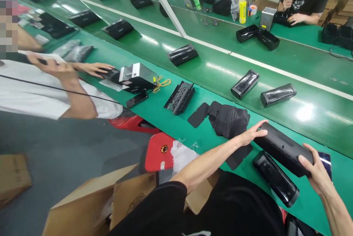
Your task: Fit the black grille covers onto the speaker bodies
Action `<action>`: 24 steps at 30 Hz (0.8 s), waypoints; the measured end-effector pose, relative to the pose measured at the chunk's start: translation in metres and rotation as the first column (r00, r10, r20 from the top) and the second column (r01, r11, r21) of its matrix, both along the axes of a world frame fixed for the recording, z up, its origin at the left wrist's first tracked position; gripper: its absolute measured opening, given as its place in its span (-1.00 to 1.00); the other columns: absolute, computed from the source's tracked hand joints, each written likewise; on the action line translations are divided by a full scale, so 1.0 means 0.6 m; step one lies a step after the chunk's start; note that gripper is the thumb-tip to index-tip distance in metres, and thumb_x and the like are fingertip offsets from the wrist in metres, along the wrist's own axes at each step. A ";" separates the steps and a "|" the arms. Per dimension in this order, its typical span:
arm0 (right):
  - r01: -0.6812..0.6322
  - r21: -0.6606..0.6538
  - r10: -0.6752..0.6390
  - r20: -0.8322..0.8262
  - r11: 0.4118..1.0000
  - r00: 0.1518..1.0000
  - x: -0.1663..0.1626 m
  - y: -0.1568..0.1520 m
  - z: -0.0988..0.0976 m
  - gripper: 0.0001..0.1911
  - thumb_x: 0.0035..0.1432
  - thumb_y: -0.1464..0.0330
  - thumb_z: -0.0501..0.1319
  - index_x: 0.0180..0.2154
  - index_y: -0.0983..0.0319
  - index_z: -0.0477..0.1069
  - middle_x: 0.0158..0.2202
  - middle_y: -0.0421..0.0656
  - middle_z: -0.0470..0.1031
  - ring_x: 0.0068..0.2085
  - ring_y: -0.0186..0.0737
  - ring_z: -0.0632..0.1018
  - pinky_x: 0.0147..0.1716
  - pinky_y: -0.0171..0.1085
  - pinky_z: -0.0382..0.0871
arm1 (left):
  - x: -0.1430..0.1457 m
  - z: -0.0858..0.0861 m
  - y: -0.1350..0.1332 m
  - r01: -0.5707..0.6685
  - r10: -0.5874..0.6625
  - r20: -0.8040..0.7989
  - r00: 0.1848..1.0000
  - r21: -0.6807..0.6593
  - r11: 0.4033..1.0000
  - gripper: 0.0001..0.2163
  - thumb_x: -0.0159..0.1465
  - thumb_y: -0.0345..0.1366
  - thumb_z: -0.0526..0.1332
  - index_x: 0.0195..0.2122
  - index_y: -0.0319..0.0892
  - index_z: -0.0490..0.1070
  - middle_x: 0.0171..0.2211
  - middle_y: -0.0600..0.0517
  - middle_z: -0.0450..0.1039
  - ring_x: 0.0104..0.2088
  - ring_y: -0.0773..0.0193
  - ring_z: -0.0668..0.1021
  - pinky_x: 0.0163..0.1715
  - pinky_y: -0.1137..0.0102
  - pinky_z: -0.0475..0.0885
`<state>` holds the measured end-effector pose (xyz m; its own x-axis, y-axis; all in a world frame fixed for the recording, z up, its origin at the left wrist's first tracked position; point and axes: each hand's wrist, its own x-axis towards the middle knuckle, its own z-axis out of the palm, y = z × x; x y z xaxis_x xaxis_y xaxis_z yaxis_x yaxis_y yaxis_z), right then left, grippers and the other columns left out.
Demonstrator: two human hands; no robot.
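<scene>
Frame (179, 98), slotted, lies on the bench (165, 127) left of the dark sheets (230, 120), which are heaped with a few strays. Left hand (252, 134): closed on the far end of the shell (284, 148), thumb on top. Glossy unit (275, 179) lies on the near side of the shell. Shell itself is at bench right, spanning both hands; whether it touches the bench, cannot tell. Right hand (314, 168): gripping the near end, phone (327, 162) just beyond. Judgement: keep both ends evenly supported, pressure light, thumbs at the edges, shell clear of unit's shiny face, which would probably scratch.
</scene>
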<state>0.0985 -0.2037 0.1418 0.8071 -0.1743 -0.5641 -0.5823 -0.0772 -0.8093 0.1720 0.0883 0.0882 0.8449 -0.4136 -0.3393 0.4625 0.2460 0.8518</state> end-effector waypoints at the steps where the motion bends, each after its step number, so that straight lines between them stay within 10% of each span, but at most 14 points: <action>1: 0.011 0.035 -0.010 -0.035 0.999 0.999 -0.001 -0.002 0.001 0.07 -0.09 -0.15 0.51 0.34 0.11 0.25 0.13 0.00 0.45 0.00 0.09 0.57 -0.06 -0.03 0.50 | 0.001 -0.004 -0.001 0.033 -0.033 -0.024 0.999 0.003 0.999 -0.17 0.02 0.06 0.51 0.31 -0.08 0.37 0.13 -0.06 0.49 0.18 0.00 0.49 0.29 0.16 0.28; 8: 0.042 0.075 -0.037 -0.072 0.996 0.997 -0.017 -0.005 -0.010 -0.11 -0.04 -0.12 0.52 0.23 0.09 0.36 0.10 -0.04 0.52 -0.02 0.08 0.59 -0.15 -0.10 0.57 | 0.012 -0.009 -0.016 0.035 0.007 -0.168 0.986 0.247 0.968 -0.24 0.07 0.23 0.44 0.19 -0.15 0.52 0.25 -0.19 0.49 0.35 -0.18 0.40 0.39 0.03 0.22; 12: 0.056 0.107 -0.035 -0.189 0.993 0.981 -0.017 -0.011 -0.013 -0.20 -0.01 -0.14 0.51 0.16 0.07 0.41 -0.02 -0.10 0.56 -0.20 0.00 0.60 -0.28 -0.08 0.61 | 0.011 -0.020 -0.005 0.184 -0.142 -0.270 0.952 0.138 0.973 -0.18 0.05 0.23 0.47 0.27 -0.07 0.46 0.24 -0.13 0.50 0.26 -0.08 0.51 0.32 0.03 0.35; 20: 0.082 0.146 -0.066 -0.112 0.986 0.991 -0.030 -0.021 -0.027 -0.15 -0.13 0.01 0.60 0.15 0.07 0.40 0.07 -0.06 0.50 -0.17 0.02 0.59 -0.31 -0.04 0.63 | 0.036 -0.038 -0.022 0.191 -0.170 -0.144 0.975 0.151 0.970 0.01 0.00 0.15 0.53 0.45 -0.06 0.25 0.28 -0.19 0.43 0.20 -0.11 0.55 0.27 0.02 0.40; 24: 0.224 0.173 -0.206 -0.114 0.959 0.972 0.013 -0.069 -0.054 -0.31 -0.12 0.04 0.58 0.02 0.11 0.48 0.11 -0.05 0.50 -0.18 0.01 0.60 -0.39 -0.06 0.62 | 0.055 -0.034 -0.023 0.113 -0.105 -0.041 0.994 0.390 0.914 -0.12 0.17 0.14 0.42 0.47 0.04 0.18 0.33 -0.16 0.38 0.04 0.07 0.61 0.01 0.21 0.55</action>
